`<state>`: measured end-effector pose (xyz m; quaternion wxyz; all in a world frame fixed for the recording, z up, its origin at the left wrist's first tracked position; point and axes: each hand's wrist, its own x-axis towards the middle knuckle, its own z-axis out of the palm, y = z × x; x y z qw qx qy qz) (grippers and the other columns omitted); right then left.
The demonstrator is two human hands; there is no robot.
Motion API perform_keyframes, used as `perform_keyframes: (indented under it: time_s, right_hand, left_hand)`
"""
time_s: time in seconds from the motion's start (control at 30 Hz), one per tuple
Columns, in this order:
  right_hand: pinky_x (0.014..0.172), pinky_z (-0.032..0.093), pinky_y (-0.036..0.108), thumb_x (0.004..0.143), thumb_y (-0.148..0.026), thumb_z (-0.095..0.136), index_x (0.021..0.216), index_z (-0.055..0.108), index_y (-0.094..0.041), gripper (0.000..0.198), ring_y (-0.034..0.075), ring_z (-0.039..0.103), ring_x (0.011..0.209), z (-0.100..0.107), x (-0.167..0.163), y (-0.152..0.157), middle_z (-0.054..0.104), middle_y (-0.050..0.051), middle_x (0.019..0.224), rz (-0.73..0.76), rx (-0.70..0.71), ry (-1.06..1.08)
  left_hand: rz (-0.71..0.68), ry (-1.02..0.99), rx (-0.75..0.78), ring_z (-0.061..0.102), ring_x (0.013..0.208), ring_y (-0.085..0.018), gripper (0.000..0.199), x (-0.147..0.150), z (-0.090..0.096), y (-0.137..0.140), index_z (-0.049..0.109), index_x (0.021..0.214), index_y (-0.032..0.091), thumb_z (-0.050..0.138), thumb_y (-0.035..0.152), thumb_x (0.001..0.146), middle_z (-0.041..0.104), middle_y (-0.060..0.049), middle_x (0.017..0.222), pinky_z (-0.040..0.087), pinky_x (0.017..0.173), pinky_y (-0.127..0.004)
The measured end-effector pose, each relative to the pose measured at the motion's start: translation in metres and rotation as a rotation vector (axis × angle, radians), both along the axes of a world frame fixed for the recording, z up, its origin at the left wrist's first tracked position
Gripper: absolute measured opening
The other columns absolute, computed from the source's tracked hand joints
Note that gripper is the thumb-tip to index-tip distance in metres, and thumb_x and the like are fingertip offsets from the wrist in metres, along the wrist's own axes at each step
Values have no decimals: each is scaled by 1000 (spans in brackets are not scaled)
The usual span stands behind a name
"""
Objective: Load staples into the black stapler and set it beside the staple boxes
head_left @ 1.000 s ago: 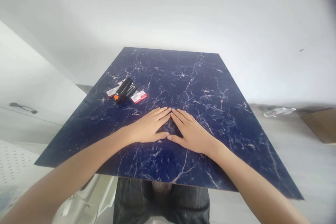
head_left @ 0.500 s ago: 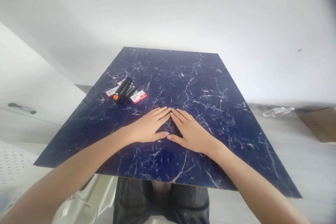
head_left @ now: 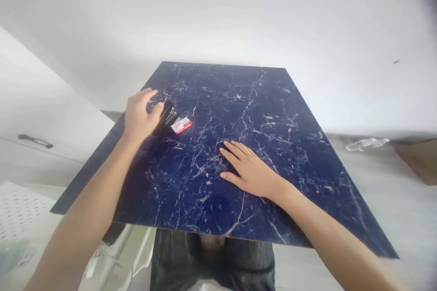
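Over the left part of the blue marbled table [head_left: 205,200], my left hand [head_left: 139,111] hovers with thumb and fingers apart, holding nothing that I can see. It partly covers a black stapler [head_left: 168,116]; whether the thumb touches it I cannot tell. A small red-and-white box [head_left: 182,125] shows at the stapler's right side. Whatever lies under the hand, left of the stapler, is hidden. My right hand [head_left: 247,168] rests flat on the tabletop near the middle, palm down, fingers stretched out and spread.
A white cabinet with a dark handle [head_left: 35,141] is on the left. On the floor to the right lie a clear plastic bottle [head_left: 367,144] and a brown cardboard box [head_left: 418,159]. A white wall [head_left: 225,13] stands behind the table. White perforated plastic [head_left: 20,213] is at lower left.
My left hand has left the spot beside my right hand and moved forward and left to the stapler, rising off the tabletop. The right hand has stayed in place.
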<state>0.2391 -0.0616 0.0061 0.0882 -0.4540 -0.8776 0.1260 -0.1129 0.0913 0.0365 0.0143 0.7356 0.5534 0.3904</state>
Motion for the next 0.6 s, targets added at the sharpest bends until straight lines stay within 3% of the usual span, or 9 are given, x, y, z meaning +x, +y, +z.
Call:
perform_keyframes:
  time_s: [0.1, 0.23, 0.37, 0.5, 0.6]
  right_hand:
    - [128, 30, 62, 107, -56, 45, 162, 44, -17, 67, 39, 24, 161, -1, -1, -2, 29, 17, 174, -33, 67, 63]
    - [127, 31, 64, 107, -47, 51, 156, 52, -18, 57, 40, 22, 161, 1, -2, -2, 29, 16, 173, -76, 176, 139]
    - [126, 35, 64, 106, -42, 53, 149, 59, -17, 50, 40, 29, 158, 5, -1, -1, 38, 18, 169, -92, 232, 164]
    - [125, 36, 63, 106, -39, 55, 148, 59, -16, 48, 40, 31, 157, 3, 0, 1, 40, 18, 167, -82, 243, 148]
    - [125, 36, 63, 106, -38, 56, 148, 59, -17, 48, 40, 31, 157, 1, 0, 2, 43, 18, 165, -75, 251, 144]
  left_hand:
    - [-80, -131, -305, 38, 156, -34, 57, -41, -13, 21, 61, 150, 30, 59, 54, 98, 44, -4, 167, 26, 131, -52]
    - [-273, -194, -562, 46, 150, -38, 70, -46, -26, 23, 56, 154, 25, 61, 62, 94, 52, -7, 161, 30, 127, -55]
    - [-343, -112, -553, 51, 144, -40, 84, -25, -24, 16, 50, 158, 26, 75, 57, 85, 50, -9, 162, 36, 123, -55]
    - [-439, -98, -536, 57, 138, -39, 71, -14, -24, 13, 54, 155, 22, 70, 44, 89, 55, -10, 157, 42, 119, -56]
    - [-587, -56, -541, 59, 136, -37, 63, 3, -23, 1, 59, 151, 23, 67, 34, 90, 56, -10, 157, 48, 115, -55]
